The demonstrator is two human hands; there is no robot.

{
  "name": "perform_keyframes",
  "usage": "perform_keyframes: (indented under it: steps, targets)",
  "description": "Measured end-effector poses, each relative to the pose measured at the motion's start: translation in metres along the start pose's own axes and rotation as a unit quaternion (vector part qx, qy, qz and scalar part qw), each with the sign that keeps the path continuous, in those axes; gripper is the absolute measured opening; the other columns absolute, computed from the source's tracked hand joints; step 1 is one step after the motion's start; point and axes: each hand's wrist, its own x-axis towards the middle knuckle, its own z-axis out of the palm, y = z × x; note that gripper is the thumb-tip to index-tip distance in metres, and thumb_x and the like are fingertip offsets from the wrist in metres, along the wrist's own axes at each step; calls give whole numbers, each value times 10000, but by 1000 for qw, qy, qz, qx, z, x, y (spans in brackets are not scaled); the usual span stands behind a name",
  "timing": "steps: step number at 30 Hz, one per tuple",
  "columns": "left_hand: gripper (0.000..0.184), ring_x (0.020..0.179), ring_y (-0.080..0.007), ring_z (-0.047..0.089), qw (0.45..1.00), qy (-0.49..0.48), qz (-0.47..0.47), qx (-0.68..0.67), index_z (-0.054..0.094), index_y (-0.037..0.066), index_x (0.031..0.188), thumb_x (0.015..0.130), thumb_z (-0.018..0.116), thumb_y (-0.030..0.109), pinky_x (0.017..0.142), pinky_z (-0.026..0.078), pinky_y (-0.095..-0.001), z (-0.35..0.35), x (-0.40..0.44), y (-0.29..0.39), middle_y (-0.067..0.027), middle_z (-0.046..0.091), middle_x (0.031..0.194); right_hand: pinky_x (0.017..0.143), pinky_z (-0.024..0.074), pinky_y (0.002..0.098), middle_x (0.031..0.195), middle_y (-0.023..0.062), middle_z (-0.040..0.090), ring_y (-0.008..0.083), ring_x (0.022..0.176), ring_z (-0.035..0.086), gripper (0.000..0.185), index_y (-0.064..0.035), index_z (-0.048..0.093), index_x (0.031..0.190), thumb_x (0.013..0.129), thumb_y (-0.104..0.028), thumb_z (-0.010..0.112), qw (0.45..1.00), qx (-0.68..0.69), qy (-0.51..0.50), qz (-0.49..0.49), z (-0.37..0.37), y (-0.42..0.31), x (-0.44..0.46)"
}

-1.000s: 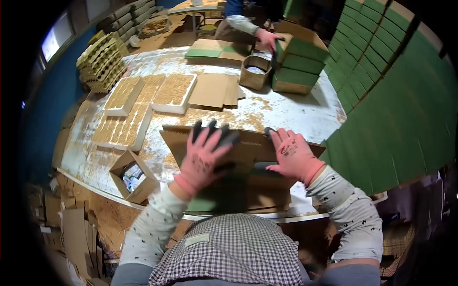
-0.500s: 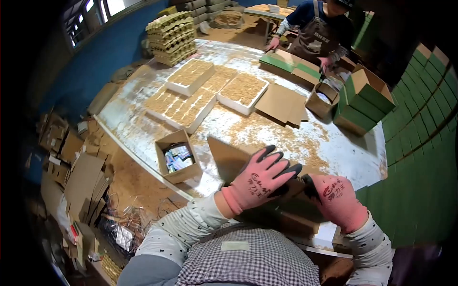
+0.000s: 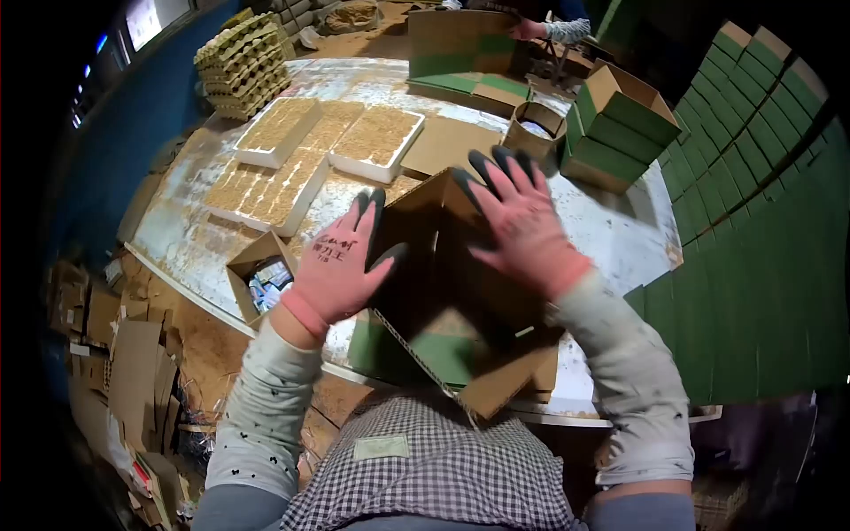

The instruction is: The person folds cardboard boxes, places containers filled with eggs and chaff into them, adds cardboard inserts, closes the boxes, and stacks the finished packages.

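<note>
A brown cardboard box [image 3: 509,305] stands opened out in front of me, its corner pointing at my checked apron. My left hand [image 3: 341,265], in a pink glove with dark fingertips, lies against its left side with fingers stretched out. Against the far right side rests my right hand [image 3: 522,221], gloved the same way, its fingers spread. Under the box, green and brown cardboard [image 3: 443,354] shows on the table. To the left of my left hand is a small open box [image 3: 261,274] with small colourful packets inside.
White trays of brown granules [image 3: 266,190] lie on the white table [image 3: 354,78], near stacked egg trays [image 3: 241,66]. Flat cardboard [image 3: 450,146], a round container [image 3: 536,128] and green boxes [image 3: 615,128] stand farther back. A co-worker's hand [image 3: 529,30] holds cardboard. Green boxes line the right.
The folded cardboard between my hands has opened into a box shape. My hands have moved apart to its sides. The co-worker has raised a green and brown cardboard piece.
</note>
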Motion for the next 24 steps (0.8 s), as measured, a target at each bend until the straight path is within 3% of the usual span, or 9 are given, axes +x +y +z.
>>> perform_keyframes:
  steps: [5,7,9,11,13,18,21,23,24]
  targets:
    - [609,1167,-282,468,986,-87,29,-139,411,73,1322,803,602,329,1003,348,-357,2,21,7,-129,506,1266,1081,203,490,1316,206,420,382,1272,332,895,-116,425,1327,578,-475,759,880,262,-394,-39,-73,-4,-89]
    - [509,1173,-249,474,963,-86,243,-80,515,79,1222,809,590,366,1004,349,-360,31,38,11,-124,501,1279,1064,225,489,1279,190,456,375,1257,352,860,-55,417,1313,633,-488,716,965,163,-166,117,-6,-60,-89]
    - [389,1150,-253,485,956,-216,129,-154,627,81,1026,811,569,400,985,351,-371,36,64,32,-103,562,1191,1047,250,484,1272,195,456,373,1245,362,755,-9,433,1268,696,-439,674,915,158,-366,72,51,-71,-112]
    - [407,1140,-226,487,938,-321,33,-129,652,82,963,830,516,441,978,342,-344,33,86,48,-94,594,1136,954,376,423,1096,142,569,319,1044,527,403,-67,527,1141,786,-249,588,994,15,-52,-94,55,-39,-114]
    - [311,1059,-240,516,977,15,15,-214,669,92,816,802,567,385,948,364,-338,107,68,52,-70,636,952,627,488,321,776,30,587,197,735,588,163,-119,605,894,764,-48,538,992,119,-35,24,-26,17,-60]
    - [444,1108,-333,419,962,211,-41,-167,528,65,1088,747,618,335,999,283,-464,82,57,45,-135,486,1157,876,428,434,1064,267,544,400,987,528,567,37,402,1290,885,-354,470,982,-68,-118,129,74,2,-107]
    - [446,941,-284,588,947,-187,-171,-197,534,50,1107,825,539,396,840,431,-392,85,46,36,-131,625,1001,864,449,418,1051,213,596,322,979,582,510,-21,421,1296,883,-316,476,875,268,-233,329,45,-30,-99]
    - [425,955,-293,592,961,-66,-88,-253,573,30,1093,834,551,366,844,442,-382,77,26,16,-158,632,972,817,475,374,1029,182,620,235,919,612,477,-13,461,1256,874,-295,509,561,646,-187,483,48,27,-136]
    - [454,956,-305,588,933,73,-41,-349,575,27,1112,843,521,389,860,438,-377,68,21,5,-170,632,981,788,480,357,1023,167,624,203,901,611,454,1,504,1189,842,-286,558,680,551,-168,454,28,36,-133]
